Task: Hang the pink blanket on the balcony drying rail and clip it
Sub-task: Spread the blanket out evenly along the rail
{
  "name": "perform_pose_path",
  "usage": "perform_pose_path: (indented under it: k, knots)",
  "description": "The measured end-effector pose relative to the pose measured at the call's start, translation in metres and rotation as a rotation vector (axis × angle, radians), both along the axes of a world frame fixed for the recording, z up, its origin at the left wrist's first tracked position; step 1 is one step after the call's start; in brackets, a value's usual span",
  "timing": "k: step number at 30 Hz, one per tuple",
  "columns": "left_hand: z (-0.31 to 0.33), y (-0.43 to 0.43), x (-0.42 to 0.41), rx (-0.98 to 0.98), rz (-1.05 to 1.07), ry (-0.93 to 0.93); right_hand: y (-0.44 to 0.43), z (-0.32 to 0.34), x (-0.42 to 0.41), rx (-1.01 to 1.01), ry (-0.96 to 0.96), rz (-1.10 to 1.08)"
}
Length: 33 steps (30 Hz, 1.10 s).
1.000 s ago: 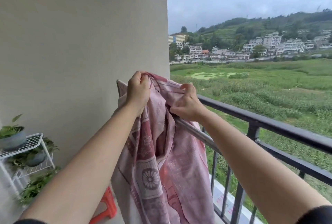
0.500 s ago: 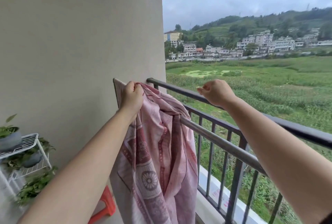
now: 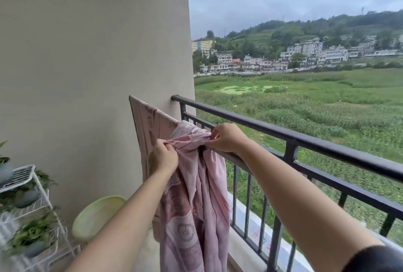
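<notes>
Beige wall [image 3: 87, 64] fills my nine o'clock side, and past the dark balcony railing [image 3: 305, 141] green fields and a hillside town stretch away under a grey sky. I see the pink blanket [image 3: 196, 206] draped over the drying rail [image 3: 234, 157], a metal bar running just inside the railing from the wall at eleven o'clock toward four o'clock. One part of the blanket lies spread flat over the wall end of the rail; the rest is gathered into a thick bunch whose long axis hangs straight down, toward six o'clock, in heavy vertical folds. A short twisted ridge of cloth at the top runs roughly along the rail between my hands. The fabric is pale pink with darker rose bands and a round flower medallion low on the hanging part. My left hand [image 3: 163, 157] is closed, pinching the gathered top edge on the near side. My right hand [image 3: 226, 137] is closed on the same ridge at the rail, fingertips pinching cloth. At eight o'clock stand a white wire shelf [image 3: 24, 177] with potted plants [image 3: 30, 234] and a pale green basin [image 3: 96, 215], tilted on its side.
</notes>
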<state>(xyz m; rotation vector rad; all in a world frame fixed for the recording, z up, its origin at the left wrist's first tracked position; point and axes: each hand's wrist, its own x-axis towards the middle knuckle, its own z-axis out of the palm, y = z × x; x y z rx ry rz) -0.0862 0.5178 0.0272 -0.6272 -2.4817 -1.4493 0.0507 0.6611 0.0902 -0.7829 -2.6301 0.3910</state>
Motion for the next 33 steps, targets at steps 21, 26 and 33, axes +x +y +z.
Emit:
perform_pose_path:
  k: [21, 26, 33]
  knots:
    - [-0.070, 0.015, 0.013, -0.362, -0.128, 0.349, 0.007, -0.012, -0.033, -0.017, 0.266, -0.123]
    - [-0.008, -0.019, 0.014, 0.094, 0.004, 0.300, 0.007, 0.010, -0.030, -0.131, 0.540, -0.224]
    - [0.120, -0.042, 0.017, 0.508, -0.051, 0.449, -0.001, 0.020, 0.001, -0.215, 0.391, 0.053]
